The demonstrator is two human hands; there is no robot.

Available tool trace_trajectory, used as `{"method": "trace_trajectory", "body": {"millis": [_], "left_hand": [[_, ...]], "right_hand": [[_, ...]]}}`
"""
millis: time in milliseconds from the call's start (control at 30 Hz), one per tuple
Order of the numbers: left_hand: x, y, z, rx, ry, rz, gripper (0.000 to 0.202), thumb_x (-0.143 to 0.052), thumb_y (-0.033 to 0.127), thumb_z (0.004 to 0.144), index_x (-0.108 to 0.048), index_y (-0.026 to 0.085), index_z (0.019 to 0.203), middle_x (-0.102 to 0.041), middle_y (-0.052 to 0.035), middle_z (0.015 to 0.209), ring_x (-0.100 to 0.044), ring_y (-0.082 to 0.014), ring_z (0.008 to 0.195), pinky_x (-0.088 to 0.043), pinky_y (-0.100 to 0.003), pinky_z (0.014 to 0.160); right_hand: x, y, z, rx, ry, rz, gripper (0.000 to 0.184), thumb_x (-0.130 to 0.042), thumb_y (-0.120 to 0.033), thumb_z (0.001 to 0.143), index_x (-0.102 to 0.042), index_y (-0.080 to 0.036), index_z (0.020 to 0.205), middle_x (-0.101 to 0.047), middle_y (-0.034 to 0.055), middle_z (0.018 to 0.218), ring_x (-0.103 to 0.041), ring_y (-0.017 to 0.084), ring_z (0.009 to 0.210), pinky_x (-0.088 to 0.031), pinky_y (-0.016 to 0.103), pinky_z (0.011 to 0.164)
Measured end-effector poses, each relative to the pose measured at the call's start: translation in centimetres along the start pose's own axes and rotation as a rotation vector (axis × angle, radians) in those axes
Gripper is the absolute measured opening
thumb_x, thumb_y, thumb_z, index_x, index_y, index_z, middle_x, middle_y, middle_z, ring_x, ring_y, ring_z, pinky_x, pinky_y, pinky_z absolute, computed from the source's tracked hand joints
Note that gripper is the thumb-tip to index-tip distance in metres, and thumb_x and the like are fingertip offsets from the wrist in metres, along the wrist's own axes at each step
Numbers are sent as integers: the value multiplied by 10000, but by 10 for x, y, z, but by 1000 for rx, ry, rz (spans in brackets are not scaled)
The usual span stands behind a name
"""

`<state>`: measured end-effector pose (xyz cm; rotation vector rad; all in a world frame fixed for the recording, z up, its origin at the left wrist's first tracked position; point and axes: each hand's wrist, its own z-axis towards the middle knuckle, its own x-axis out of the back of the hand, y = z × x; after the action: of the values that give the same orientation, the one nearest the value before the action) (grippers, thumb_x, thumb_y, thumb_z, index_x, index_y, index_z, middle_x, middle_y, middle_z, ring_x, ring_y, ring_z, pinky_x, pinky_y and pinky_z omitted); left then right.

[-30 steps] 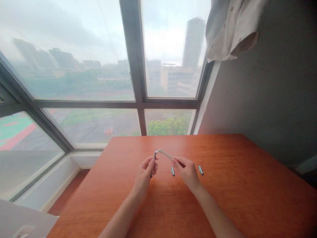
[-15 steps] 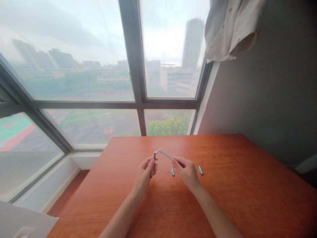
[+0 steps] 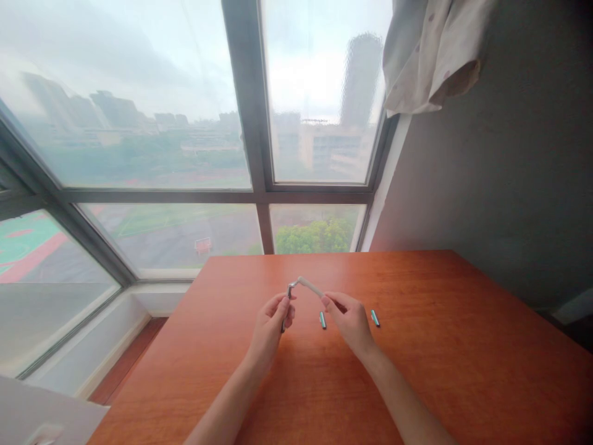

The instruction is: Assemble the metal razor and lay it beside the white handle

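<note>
The left hand [image 3: 272,318] has its fingers closed around a dark handle [image 3: 290,289] with a silver neck, held upright with a slight tilt. The right hand [image 3: 347,316] pinches the near end of a pale stick [image 3: 311,287], which slants up and left. The far tips of stick and handle meet, or nearly so; I cannot tell if they touch. Both are held above the counter [image 3: 417,383], left of two small green-and-dark pieces. The left piece [image 3: 323,320] lies between the hands, just beside the right one; the right piece [image 3: 375,318] lies right of that hand. Beyond the counter's far edge stands a window [image 3: 157,123], and a pale cloth [image 3: 421,68] hangs at far right, before a grey wall [image 3: 486,185]
</note>
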<state>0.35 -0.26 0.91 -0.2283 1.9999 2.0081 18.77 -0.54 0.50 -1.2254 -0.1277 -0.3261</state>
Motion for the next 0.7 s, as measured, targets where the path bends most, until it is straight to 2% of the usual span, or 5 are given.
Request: {"method": "trace_trajectory", "body": {"millis": [233,467,700], "left_hand": [[-1,2,-1,8,7,0,326,-651,464,783,-642,164,910,-507,22,596,-384,-89,513,-273,-211,510],[-3,3,-4,-8,-40,20,326,-633,458,801,-653,158,925,-497,19,601,-386,-98,525,-278,-220,526],[-2,3,-3,-29,-2,22,328,-646,455,791,-653,153,919,-512,13,609,-399,-94,527,-290,-215,517]], "right_hand": [[0,-3,-1,-9,2,17,320,-544,-396,857,-732,-141,904,-694,56,753,-617,173,672,-472,237,606],[-2,-1,0,-40,-12,40,353,-553,-437,841,-740,-139,878,-685,53,719,-615,176,639,-471,241,574],[2,-5,0,-78,-5,61,423,-529,-497,839,-737,-129,852,-641,40,621,-599,174,609,-456,233,542]]}}
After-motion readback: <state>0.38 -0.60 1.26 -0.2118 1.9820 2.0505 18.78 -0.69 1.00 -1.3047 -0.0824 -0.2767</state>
